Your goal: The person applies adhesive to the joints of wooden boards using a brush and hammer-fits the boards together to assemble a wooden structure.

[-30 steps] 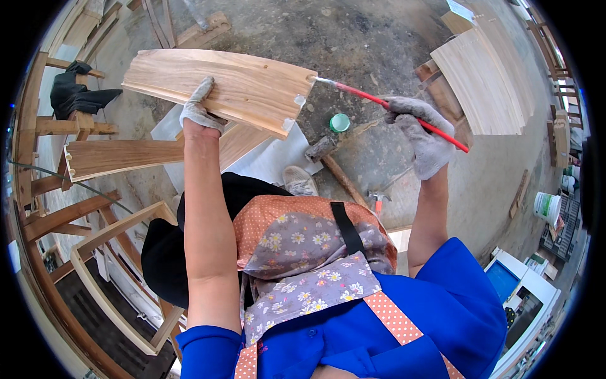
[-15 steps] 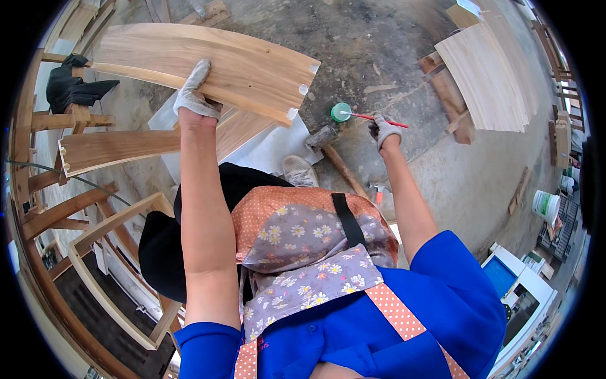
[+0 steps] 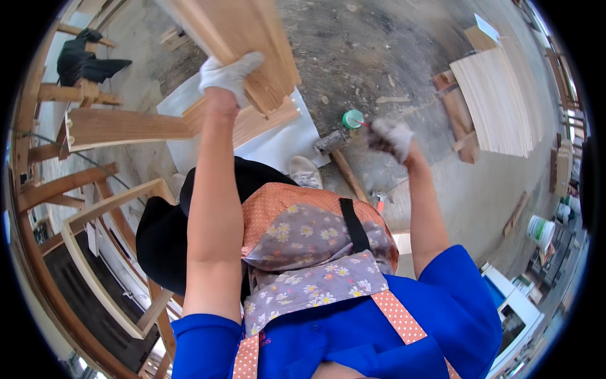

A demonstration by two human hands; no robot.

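Observation:
My left hand (image 3: 230, 77), in a pale glove, is closed on the lower edge of a curved wooden panel (image 3: 255, 31), which is tilted up and slightly blurred. Below it, other joined wooden boards (image 3: 129, 129) rest partly over a white sheet (image 3: 297, 139). My right hand (image 3: 392, 138), gloved and smeared by motion, is beside a small green-rimmed cup (image 3: 353, 119) on the floor. A short stretch of a thin red-handled brush (image 3: 363, 124) shows between cup and fingers; the hand hides the rest.
A grey-headed mallet (image 3: 346, 170) and a red-handled hammer (image 3: 380, 199) lie near my knees. Stacked thin boards (image 3: 495, 101) rest on wooden blocks at right. A wooden frame (image 3: 95, 271) stands at left, below a dark cloth (image 3: 88, 60). A white bucket (image 3: 540, 231) stands far right.
My left hand has swung the panel from lying nearly level across the view to pointing away and upward. My right hand has turned and come nearer the cup, covering most of the brush.

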